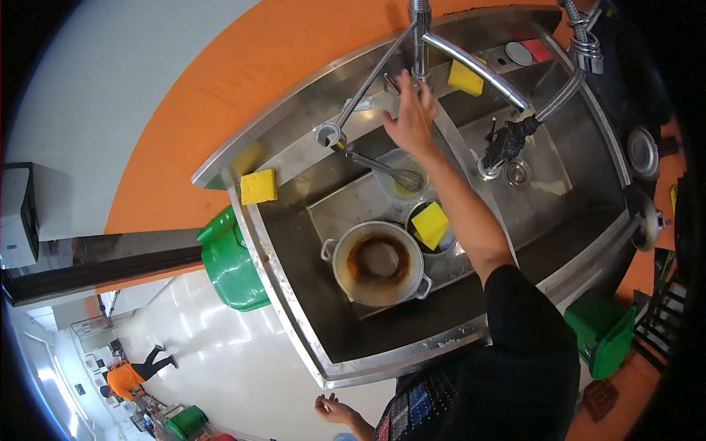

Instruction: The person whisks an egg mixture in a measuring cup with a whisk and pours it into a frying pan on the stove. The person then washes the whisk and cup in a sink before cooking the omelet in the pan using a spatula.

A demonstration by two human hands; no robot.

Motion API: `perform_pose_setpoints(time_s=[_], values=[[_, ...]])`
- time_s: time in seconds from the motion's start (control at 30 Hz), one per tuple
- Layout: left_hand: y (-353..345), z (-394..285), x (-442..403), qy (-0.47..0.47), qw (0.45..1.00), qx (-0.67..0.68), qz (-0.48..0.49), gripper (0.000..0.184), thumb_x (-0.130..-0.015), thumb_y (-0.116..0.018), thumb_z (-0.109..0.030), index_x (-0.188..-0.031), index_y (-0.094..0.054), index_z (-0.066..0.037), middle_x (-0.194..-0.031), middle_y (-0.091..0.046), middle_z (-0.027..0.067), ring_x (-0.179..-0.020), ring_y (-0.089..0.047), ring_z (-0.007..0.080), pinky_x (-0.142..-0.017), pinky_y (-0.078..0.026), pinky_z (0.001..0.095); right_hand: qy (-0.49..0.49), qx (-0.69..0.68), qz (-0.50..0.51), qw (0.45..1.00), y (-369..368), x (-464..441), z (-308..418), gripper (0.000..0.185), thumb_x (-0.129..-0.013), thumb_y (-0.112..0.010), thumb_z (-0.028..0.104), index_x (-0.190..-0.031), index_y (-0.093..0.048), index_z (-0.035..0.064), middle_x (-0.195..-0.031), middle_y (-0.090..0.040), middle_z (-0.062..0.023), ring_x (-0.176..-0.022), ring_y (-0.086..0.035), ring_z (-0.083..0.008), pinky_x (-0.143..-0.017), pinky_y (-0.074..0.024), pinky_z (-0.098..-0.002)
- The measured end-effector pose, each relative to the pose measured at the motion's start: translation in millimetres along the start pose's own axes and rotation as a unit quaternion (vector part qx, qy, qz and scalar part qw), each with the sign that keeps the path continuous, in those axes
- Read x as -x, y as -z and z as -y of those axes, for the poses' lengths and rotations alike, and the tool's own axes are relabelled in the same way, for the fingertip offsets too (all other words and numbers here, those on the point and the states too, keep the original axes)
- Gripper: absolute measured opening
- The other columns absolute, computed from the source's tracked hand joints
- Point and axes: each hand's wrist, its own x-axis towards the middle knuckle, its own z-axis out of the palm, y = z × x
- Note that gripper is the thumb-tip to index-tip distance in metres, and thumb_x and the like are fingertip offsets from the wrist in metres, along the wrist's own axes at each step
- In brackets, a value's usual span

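Note:
My right hand (414, 121) reaches over the sink to the base of the chrome faucet (421, 48), fingers apart. A small lever sits right beside the fingers; whether they touch it I cannot tell. My left hand (334, 409) hangs outside the sink's front edge, fingers loosely bent and holding nothing. Below the right forearm, in the left basin, stands a two-handled pot (346, 268) with brown burnt residue inside. Behind it a whisk (408, 178) rests in a clear container (390, 192) with some liquid. A yellow sponge (430, 225) lies in a dark round pan (446, 245) next to the pot.
Yellow sponges sit on the left rim (258, 187) and back ledge (466, 77). A spray hose (548, 110) hangs over the right basin (566, 162). Green bins (232, 261) stand beside the sink. A person in an orange top (126, 381) is far off.

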Motion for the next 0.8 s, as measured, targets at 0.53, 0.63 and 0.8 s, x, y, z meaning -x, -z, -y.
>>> perform_pose_setpoints(time_s=[0.53,0.63,0.8], values=[[7,33,24,0.06,0.998,0.008,-0.018,0.018,-0.088,-0.046,-0.011,-0.101,-0.051,0.0,-0.094,-0.055,0.0105,-0.067,-0.057,0.0218,-0.057,-0.044,0.0298,-0.217,-0.412,0.192,0.864,25,117,19,0.036,-0.077,-0.063,0.01,-0.109,-0.051,0.0012,-0.108,-0.05,-0.0166,-0.102,-0.046,-0.0298,-0.089,-0.0368,-0.04],[7,36,26,0.066,0.997,0.019,-0.025,0.019,-0.088,-0.046,-0.012,-0.102,-0.05,0.001,-0.095,-0.055,0.0116,-0.066,-0.057,0.0223,-0.057,-0.045,0.0293,-0.002,-0.156,-0.1,0.983,109,117,36,0.036,-0.078,-0.065,0.011,-0.108,-0.051,-0.0003,-0.107,-0.051,-0.0142,-0.103,-0.047,-0.0232,-0.089,-0.0374,-0.0353],[19,90,35,0.122,0.992,0.037,-0.001,0.023,-0.085,-0.048,-0.013,-0.102,-0.05,0.002,-0.095,-0.055,0.0132,-0.065,-0.057,0.0235,-0.053,-0.045,0.0297,-0.235,-0.372,-0.222,0.87,180,56,-50,0.043,-0.091,-0.049,0.028,-0.124,-0.042,0.0019,-0.122,-0.046,-0.0118,-0.112,-0.044,-0.02,-0.096,-0.0338,-0.0336]])
